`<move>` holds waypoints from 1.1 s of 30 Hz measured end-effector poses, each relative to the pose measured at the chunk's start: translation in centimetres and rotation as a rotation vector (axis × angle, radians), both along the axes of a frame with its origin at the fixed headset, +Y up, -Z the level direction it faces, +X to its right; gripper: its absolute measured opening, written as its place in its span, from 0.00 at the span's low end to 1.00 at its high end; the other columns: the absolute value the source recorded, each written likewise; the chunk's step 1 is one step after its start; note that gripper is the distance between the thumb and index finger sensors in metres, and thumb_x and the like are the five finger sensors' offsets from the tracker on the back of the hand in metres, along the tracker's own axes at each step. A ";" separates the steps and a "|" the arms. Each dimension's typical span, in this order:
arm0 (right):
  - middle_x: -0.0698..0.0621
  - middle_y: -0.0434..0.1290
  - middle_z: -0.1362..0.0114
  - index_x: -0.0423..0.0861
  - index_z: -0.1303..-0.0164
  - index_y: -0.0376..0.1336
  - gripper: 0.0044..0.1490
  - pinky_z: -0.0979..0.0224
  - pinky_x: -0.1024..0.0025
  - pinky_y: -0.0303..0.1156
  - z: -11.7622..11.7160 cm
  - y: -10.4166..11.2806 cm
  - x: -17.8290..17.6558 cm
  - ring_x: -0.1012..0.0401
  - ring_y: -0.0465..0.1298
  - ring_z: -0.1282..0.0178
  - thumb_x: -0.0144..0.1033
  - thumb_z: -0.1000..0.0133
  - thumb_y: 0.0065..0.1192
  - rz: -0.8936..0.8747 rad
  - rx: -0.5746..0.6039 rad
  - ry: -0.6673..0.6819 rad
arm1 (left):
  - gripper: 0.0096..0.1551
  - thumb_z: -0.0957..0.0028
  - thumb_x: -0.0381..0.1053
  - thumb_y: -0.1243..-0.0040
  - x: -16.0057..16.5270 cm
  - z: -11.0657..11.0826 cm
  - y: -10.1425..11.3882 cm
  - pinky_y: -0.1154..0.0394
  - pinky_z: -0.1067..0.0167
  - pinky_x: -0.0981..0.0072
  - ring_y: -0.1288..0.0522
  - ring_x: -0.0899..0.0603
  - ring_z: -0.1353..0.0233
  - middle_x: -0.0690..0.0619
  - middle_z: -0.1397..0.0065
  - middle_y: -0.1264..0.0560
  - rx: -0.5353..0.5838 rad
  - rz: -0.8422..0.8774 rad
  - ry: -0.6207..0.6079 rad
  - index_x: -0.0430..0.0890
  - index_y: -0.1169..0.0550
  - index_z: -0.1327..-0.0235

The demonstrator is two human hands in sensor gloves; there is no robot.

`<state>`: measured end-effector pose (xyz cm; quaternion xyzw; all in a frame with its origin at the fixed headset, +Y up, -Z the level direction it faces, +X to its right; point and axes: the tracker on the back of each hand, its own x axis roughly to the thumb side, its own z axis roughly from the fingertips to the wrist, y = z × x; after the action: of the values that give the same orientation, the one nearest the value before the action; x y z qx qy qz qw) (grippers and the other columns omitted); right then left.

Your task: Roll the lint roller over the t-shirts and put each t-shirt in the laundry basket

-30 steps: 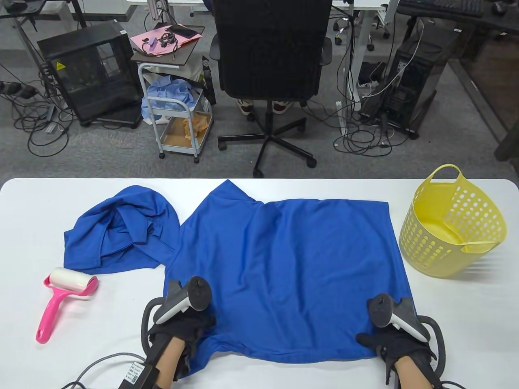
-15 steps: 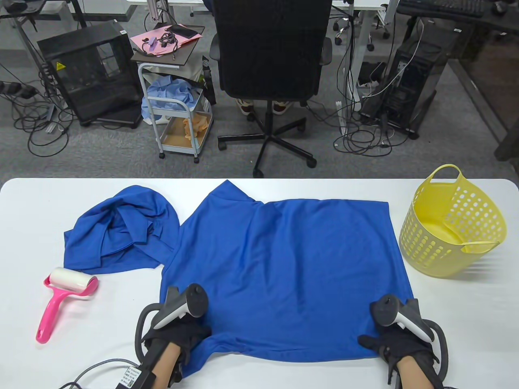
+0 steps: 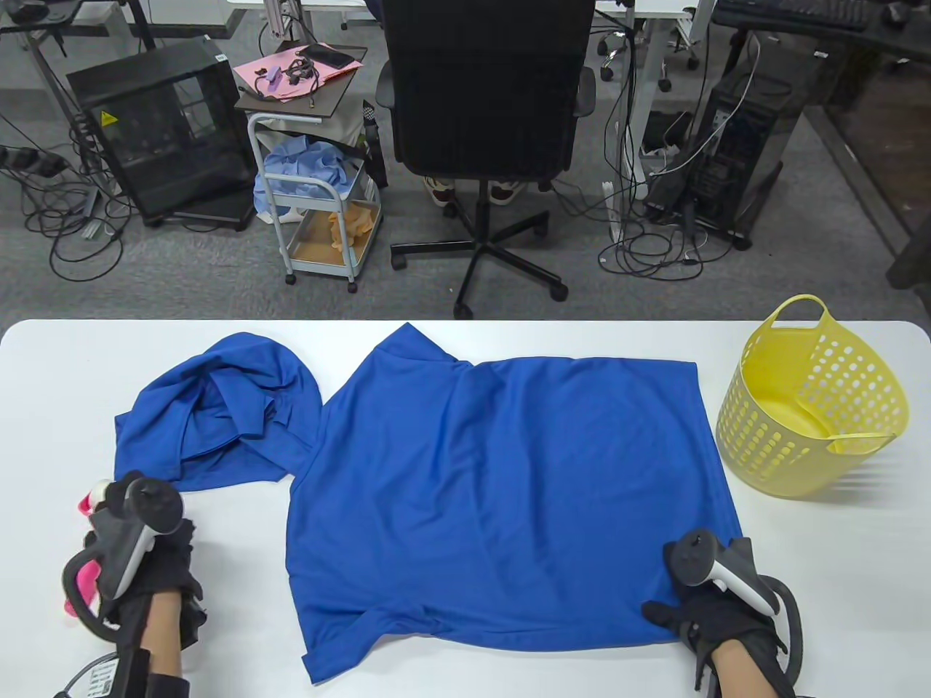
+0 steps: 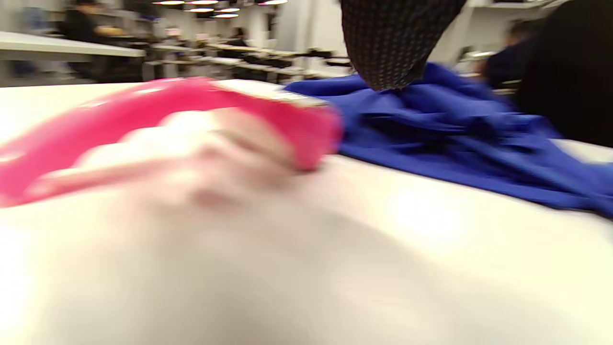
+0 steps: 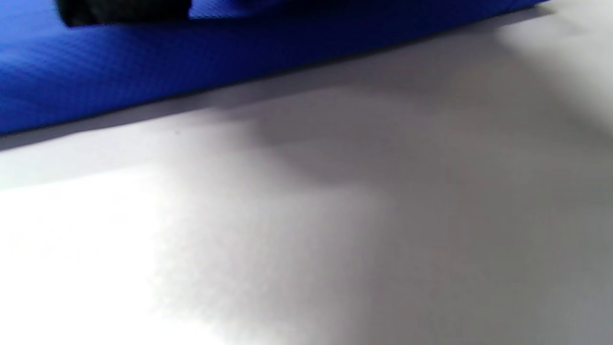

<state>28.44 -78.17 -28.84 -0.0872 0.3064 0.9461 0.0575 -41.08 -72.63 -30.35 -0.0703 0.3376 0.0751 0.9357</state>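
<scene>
Fingers (image 4: 390, 43) above blurred lint roller (image 4: 158, 129)

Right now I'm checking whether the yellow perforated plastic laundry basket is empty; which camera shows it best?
The table view: the yellow perforated plastic laundry basket stands whole there, interior visible, nothing showing inside. Neither wrist view shows it.

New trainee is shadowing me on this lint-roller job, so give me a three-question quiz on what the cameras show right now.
1. True or false: the yellow laundry basket already holds a t-shirt.
2. Which of the hands is over the pink lint roller? A) left hand B) right hand
3. Fill in: the crumpled t-shirt lies to the ___ of the spread t-shirt in the table view.

Key: 1 false; 2 A; 3 left.
</scene>
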 end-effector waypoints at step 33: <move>0.49 0.22 0.15 0.60 0.22 0.26 0.56 0.22 0.36 0.34 0.0 -0.2 0.1 0.47 0.28 0.17 0.66 0.48 0.48 -0.021 -0.008 -0.012 | 0.36 0.42 0.60 0.42 17.4 -1.6 3.9 0.12 0.67 0.66 0.09 0.56 0.66 0.52 0.44 0.17 0.204 0.085 -0.590 0.41 0.32 0.27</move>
<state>28.52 -78.34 -28.80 -0.0898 0.3106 0.9438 0.0687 -23.66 -68.75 -31.93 -0.0087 0.0389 0.1242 0.9915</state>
